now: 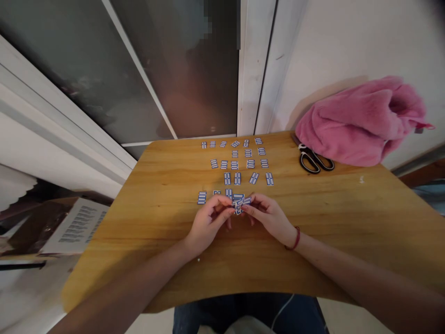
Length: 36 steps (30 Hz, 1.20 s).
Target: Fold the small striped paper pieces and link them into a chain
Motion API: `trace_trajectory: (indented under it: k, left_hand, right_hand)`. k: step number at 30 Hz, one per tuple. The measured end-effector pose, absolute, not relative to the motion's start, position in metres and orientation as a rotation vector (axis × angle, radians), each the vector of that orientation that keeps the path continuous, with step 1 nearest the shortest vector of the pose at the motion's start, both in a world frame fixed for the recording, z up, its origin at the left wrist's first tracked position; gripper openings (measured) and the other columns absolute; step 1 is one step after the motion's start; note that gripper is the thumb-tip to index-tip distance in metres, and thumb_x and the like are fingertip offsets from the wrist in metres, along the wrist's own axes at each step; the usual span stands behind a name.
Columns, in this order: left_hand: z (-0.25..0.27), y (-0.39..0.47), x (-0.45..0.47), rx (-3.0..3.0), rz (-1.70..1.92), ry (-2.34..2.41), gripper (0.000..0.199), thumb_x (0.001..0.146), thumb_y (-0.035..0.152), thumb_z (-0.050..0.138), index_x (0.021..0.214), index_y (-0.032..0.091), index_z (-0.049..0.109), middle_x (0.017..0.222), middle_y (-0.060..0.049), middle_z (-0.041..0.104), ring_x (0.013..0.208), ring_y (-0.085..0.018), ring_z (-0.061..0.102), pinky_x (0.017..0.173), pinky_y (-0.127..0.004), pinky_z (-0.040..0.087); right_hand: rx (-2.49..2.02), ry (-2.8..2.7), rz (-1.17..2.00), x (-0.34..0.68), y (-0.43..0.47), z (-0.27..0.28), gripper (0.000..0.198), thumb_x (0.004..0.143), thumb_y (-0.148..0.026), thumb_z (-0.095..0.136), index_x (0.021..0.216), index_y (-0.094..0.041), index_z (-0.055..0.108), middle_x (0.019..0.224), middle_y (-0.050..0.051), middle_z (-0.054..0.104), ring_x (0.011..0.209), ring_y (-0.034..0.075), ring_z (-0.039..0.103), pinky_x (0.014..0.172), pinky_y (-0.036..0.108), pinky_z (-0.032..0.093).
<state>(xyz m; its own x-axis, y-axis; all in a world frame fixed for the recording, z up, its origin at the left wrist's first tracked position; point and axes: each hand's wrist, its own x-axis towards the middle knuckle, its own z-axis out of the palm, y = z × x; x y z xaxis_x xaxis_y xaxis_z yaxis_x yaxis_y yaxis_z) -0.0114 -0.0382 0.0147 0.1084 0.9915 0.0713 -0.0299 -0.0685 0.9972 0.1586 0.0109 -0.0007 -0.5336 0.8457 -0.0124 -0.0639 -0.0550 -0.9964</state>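
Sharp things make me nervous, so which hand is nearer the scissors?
Right. The right hand is left of the scissors and closer to the person; the left hand is farther left, across the held cards.

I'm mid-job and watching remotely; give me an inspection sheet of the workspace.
Surface: wooden table, with two small white specks on it.
Job's things: white-and-blue pieces in rough rows beyond the hands; a small cluster of held pieces between the fingertips, exact count unclear.
Clutter: black-handled scissors, blades mostly hidden, beside a pink fluffy item.
Grippers: left hand and right hand both pinch the held pieces.
Cables: thin white cord over the lap; whether it is a cable is unclear.
Surroundings: glass panels and pale wall behind, cardboard box at left.
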Motion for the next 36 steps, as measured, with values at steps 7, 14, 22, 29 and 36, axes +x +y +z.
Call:
trace_trajectory:
  k: [7, 14, 22, 29, 36]
  left_hand:
    - [0.014, -0.039, -0.010, 1.291, 1.113, 1.153, 0.021, 0.076, 0.031, 0.061, 0.077, 0.018, 0.045, 0.064, 0.004, 0.057, 0.052, -0.009, 0.056, 0.049, -0.021, 0.047]
    - [0.012, -0.039, -0.015, 1.544, 1.144, 1.348, 0.027, 0.073, 0.034, 0.063, 0.081, 0.020, 0.042, 0.072, 0.004, 0.053, 0.061, -0.009, 0.053, 0.057, -0.022, 0.046]
    - [0.014, -0.030, -0.024, 2.353, 0.796, 1.331, 0.013, 0.086, 0.022, 0.044, 0.095, 0.022, 0.054, 0.092, -0.004, 0.058, 0.090, -0.016, 0.053, 0.081, -0.030, 0.044]
    - [0.016, -0.034, -0.021, 2.277, 0.870, 1.444, 0.023, 0.084, 0.018, 0.044, 0.106, 0.021, 0.051, 0.099, -0.006, 0.057, 0.091, -0.017, 0.054, 0.083, -0.033, 0.045]
    - [0.015, -0.035, -0.019, 2.327, 0.808, 1.412, 0.023, 0.084, 0.015, 0.040, 0.104, 0.020, 0.051, 0.098, -0.006, 0.057, 0.094, -0.017, 0.053, 0.084, -0.033, 0.045]
  right_hand:
    - [-0.863, -1.706, 1.545, 0.161, 0.008, 0.000, 0.027, 0.081, -0.042, 0.054, 0.079, -0.015, 0.052, 0.068, 0.000, 0.053, 0.052, 0.008, 0.046, 0.048, 0.021, 0.040]
    - [-0.849, -2.106, 1.110, 0.166, 0.004, 0.005, 0.021, 0.090, -0.031, 0.039, 0.088, -0.016, 0.054, 0.075, 0.003, 0.056, 0.064, 0.011, 0.051, 0.058, 0.023, 0.040]
    - [-0.750, -2.675, 0.227, 0.174, 0.016, 0.008, 0.022, 0.090, -0.019, 0.035, 0.092, -0.015, 0.056, 0.082, 0.006, 0.056, 0.070, 0.014, 0.052, 0.063, 0.026, 0.037]
    - [-1.135, -2.711, -0.059, 0.184, 0.042, 0.010, 0.022, 0.091, -0.021, 0.035, 0.094, -0.015, 0.056, 0.090, 0.008, 0.059, 0.074, 0.017, 0.056, 0.064, 0.028, 0.035]
    - [-1.203, -2.699, 0.098, 0.183, 0.046, 0.001, 0.024, 0.092, -0.029, 0.034, 0.102, -0.019, 0.053, 0.097, 0.005, 0.061, 0.079, 0.016, 0.059, 0.059, 0.025, 0.035]
